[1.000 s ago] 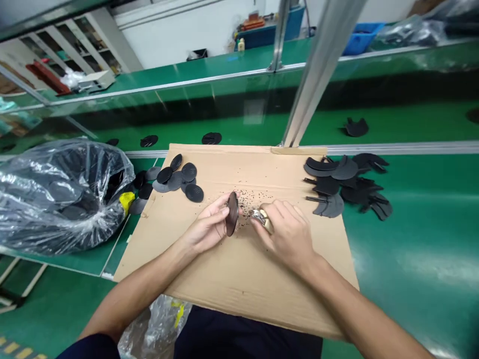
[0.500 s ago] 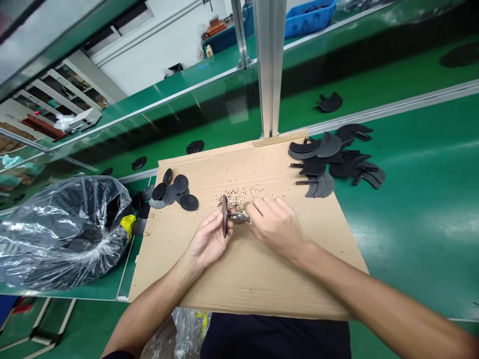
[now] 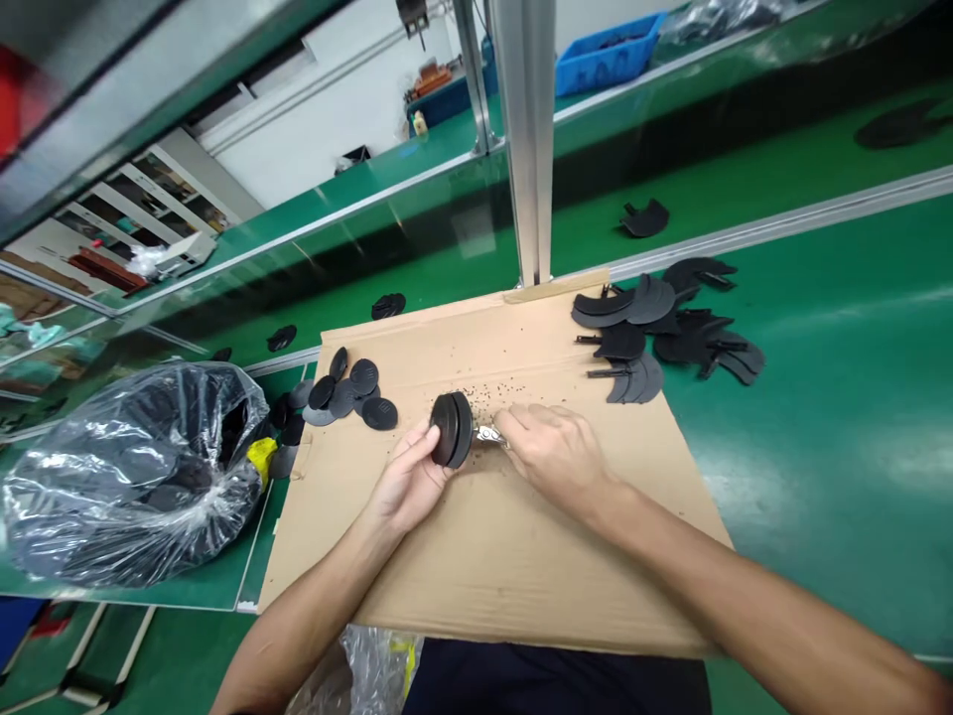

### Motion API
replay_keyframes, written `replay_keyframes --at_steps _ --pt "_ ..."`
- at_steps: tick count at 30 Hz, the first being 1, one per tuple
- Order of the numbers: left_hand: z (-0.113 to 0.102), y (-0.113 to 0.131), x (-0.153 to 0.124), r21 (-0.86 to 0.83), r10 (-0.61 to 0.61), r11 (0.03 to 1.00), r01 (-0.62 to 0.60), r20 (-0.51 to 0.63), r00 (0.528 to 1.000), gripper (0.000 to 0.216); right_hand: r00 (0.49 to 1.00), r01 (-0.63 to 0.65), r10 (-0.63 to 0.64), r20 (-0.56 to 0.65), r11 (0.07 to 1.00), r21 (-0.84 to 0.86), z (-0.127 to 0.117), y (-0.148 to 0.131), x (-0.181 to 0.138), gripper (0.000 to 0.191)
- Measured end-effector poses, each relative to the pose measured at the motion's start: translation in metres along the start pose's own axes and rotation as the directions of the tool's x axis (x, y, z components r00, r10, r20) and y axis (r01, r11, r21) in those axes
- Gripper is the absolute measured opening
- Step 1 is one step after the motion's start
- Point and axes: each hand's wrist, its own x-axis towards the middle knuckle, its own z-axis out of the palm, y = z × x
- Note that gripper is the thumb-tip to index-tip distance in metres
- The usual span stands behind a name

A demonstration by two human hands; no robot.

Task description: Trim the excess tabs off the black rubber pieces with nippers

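Observation:
My left hand [image 3: 408, 479] is closed on a black oval plastic piece [image 3: 451, 429], held on edge over a cardboard sheet [image 3: 506, 536]. My right hand [image 3: 549, 455] is closed around a small metal cutting tool [image 3: 488, 434] whose tip touches the piece's right side. Tiny black trimmings [image 3: 491, 393] lie scattered on the cardboard just behind the hands.
Several trimmed black oval pieces [image 3: 351, 389] lie at the cardboard's left edge. A heap of black fan-shaped parts [image 3: 662, 328] sits at the right corner. A clear plastic bag of black parts [image 3: 126, 467] rests at left. A metal post [image 3: 528, 139] rises behind the cardboard on the green bench [image 3: 834, 417].
The black piece has turned in my left hand, so its broad face shows more now. My right hand stays against it with the tool. The view has shifted slightly.

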Motion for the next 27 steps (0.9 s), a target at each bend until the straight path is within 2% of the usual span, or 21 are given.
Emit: replay_keyframes --at_steps 2,3,4,5,6,8,11,14,17,21,24,26,27 --pt "-0.009 0.014 0.018 0.175 0.172 0.970 -0.168 -0.005 0.985 0.028 1.000 -0.018 0.019 -0.009 1.000 0.010 -0.002 0.003 0.000 0.013" --pt "-0.014 0.024 0.032 0.306 0.270 0.917 -0.255 -0.008 0.963 0.027 1.000 -0.026 0.026 -0.008 0.999 0.023 -0.003 0.004 0.001 0.012" --pt "-0.017 0.034 0.050 0.437 0.368 0.837 -0.329 -0.004 0.930 0.025 1.000 -0.031 0.031 -0.001 0.999 0.039 -0.003 0.004 0.000 0.011" --pt "-0.018 0.045 0.070 0.595 0.466 0.710 -0.375 0.003 0.885 0.020 0.999 -0.034 0.033 0.007 0.998 0.053 -0.003 0.004 0.000 0.010" --pt "-0.018 0.056 0.093 0.758 0.537 0.543 -0.361 0.017 0.844 0.015 0.999 -0.035 0.034 0.018 0.997 0.066 -0.003 0.004 0.000 0.010" --pt "-0.011 0.073 0.141 0.825 0.586 0.440 -0.354 0.035 0.809 0.012 0.999 -0.032 0.028 0.041 0.996 0.081 -0.003 0.002 -0.002 0.010" --pt "0.011 0.087 0.199 0.877 0.593 0.320 -0.357 0.108 0.798 0.011 0.997 -0.037 0.031 0.076 0.996 0.080 -0.004 0.002 -0.004 0.011" --pt "0.028 0.092 0.228 0.910 0.547 0.173 -0.377 0.230 0.805 0.014 0.995 -0.059 0.053 0.081 0.996 0.068 -0.005 0.005 -0.005 0.012" --pt "0.025 0.101 0.233 0.924 0.481 0.016 -0.381 0.327 0.814 0.019 0.995 -0.070 0.066 0.074 0.996 0.063 -0.006 0.009 -0.006 0.011" --pt "0.008 0.119 0.235 0.942 0.421 -0.139 -0.305 0.336 0.843 0.020 0.997 -0.047 0.044 0.064 0.997 0.059 -0.004 0.007 -0.008 0.012" --pt "0.003 0.121 0.244 0.951 0.391 -0.204 -0.231 0.296 0.872 0.015 0.997 -0.035 0.031 0.068 0.997 0.067 -0.002 0.004 -0.010 0.013" --pt "0.005 0.113 0.251 0.955 0.370 -0.223 -0.196 0.269 0.890 0.009 0.996 -0.025 0.019 0.083 0.997 0.078 -0.003 0.003 -0.009 0.013" --pt "0.007 0.107 0.254 0.956 0.362 -0.228 -0.184 0.258 0.896 0.014 0.996 -0.020 0.013 0.092 0.996 0.085 -0.003 0.003 -0.009 0.013"
